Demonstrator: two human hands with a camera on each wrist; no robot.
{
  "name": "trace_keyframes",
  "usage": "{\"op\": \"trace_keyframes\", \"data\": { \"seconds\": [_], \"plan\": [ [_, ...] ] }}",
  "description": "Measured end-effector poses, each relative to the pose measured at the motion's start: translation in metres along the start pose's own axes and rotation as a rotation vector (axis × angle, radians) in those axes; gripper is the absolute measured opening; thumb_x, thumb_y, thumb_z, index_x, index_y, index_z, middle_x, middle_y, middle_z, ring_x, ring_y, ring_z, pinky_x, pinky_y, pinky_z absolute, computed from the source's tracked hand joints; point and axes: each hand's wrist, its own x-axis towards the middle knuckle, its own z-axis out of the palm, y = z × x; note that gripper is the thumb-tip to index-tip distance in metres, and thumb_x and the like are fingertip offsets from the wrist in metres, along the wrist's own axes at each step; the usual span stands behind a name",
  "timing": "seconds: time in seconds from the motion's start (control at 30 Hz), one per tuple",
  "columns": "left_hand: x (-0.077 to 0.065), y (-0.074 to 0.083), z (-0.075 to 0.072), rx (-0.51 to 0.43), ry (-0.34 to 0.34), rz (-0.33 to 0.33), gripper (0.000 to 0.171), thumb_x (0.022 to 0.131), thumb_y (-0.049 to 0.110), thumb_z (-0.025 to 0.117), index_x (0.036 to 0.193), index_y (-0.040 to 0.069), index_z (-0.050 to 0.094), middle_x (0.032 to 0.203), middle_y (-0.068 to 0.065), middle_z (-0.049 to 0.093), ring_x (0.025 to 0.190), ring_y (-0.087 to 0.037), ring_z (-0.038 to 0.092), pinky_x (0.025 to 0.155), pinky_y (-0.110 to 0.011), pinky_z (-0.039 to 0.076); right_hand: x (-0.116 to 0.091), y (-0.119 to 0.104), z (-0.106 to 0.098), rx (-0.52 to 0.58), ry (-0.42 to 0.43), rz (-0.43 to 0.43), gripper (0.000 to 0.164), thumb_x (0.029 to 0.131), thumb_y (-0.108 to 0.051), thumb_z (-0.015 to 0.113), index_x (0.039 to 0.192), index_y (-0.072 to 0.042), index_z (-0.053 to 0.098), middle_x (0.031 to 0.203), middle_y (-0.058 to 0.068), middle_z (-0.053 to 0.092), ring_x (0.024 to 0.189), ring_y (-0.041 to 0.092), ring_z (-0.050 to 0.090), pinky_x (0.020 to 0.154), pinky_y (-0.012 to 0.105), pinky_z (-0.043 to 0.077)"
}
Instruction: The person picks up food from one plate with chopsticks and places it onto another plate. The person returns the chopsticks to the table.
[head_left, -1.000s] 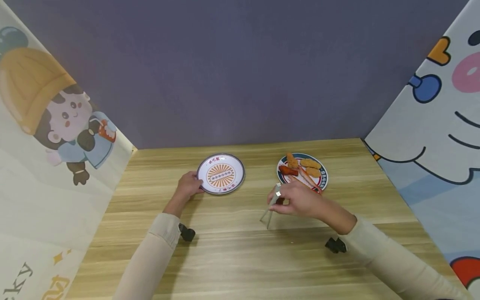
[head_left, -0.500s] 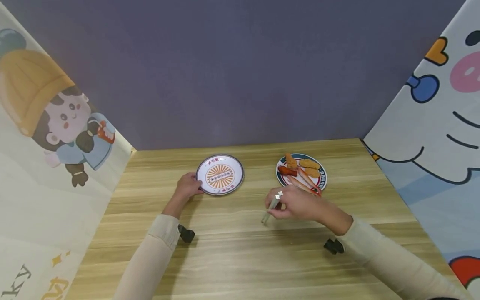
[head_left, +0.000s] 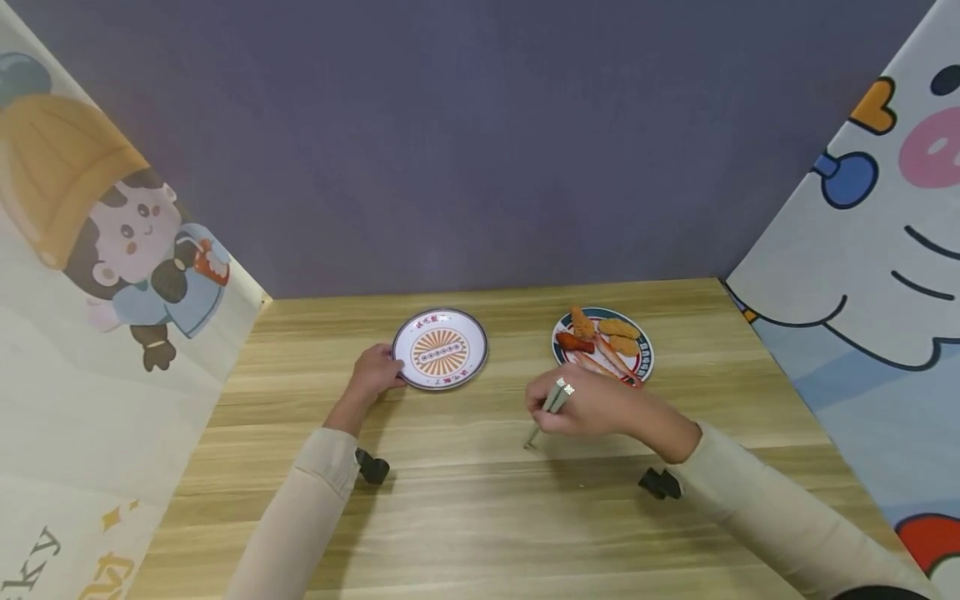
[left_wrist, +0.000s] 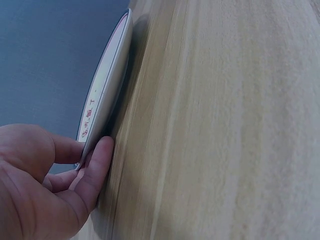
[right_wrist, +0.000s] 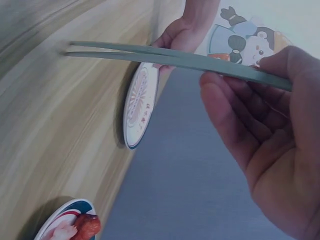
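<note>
My left hand (head_left: 372, 371) pinches the near left rim of a white plate (head_left: 472, 333) with an orange ray pattern. In the left wrist view the thumb lies on top of that plate's rim and the fingers are beneath it. A pair of pale green chopsticks (right_wrist: 200, 62) is held in my right hand (head_left: 588, 402), tips close together and nothing between them. The tips point down toward the tabletop in the head view; contact cannot be told. Behind the right hand stands a second plate (head_left: 647, 367) bearing a drumstick (head_left: 574, 342), breaded pieces (head_left: 621, 327) and crab sticks (head_left: 617, 358).
Both plates stand on a wood-grain table (head_left: 465, 517). A plain grey-blue wall (head_left: 480, 150) rises along the far edge. Cartoon-printed panels flank the table, one on the left (head_left: 82, 400) and one on the right (head_left: 885, 333).
The chopstick tips, spread apart a second ago, have come together. The right hand has turned slightly and shifted a little left. My left hand and its plate have stayed put.
</note>
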Motion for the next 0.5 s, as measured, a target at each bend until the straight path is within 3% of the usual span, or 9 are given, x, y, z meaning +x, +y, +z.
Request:
{"op": "trace_keyframes", "data": {
  "seconds": [0.23, 0.5],
  "plan": [
    [-0.0009, 0.0014, -0.0003, 0.002, 0.006, 0.001, 0.054, 0.099, 0.006, 0.055, 0.150, -0.005, 0.041, 0.132, -0.029, 0.056, 0.084, -0.022, 0.070, 0.069, -0.024, 0.068, 0.0065, -0.0022, -0.0034, -0.031, -0.042, 0.044, 0.017, 0.083, -0.010, 0.069, 0.074, -0.021, 0.061, 0.067, -0.016, 0.054, 0.060, -0.007, 0.042, 0.050, 0.009, 0.039],
    [-0.0003, 0.0005, 0.0003, -0.009, 0.002, -0.021, 0.056, 0.099, 0.007, 0.056, 0.151, -0.003, 0.040, 0.133, -0.029, 0.056, 0.081, -0.019, 0.069, 0.069, -0.023, 0.067, 0.0078, 0.0017, 0.0017, 0.006, -0.094, 0.104, 0.015, 0.089, -0.013, 0.071, 0.078, -0.019, 0.063, 0.065, -0.015, 0.056, 0.059, -0.008, 0.042, 0.053, 0.011, 0.043]
  ]
}}
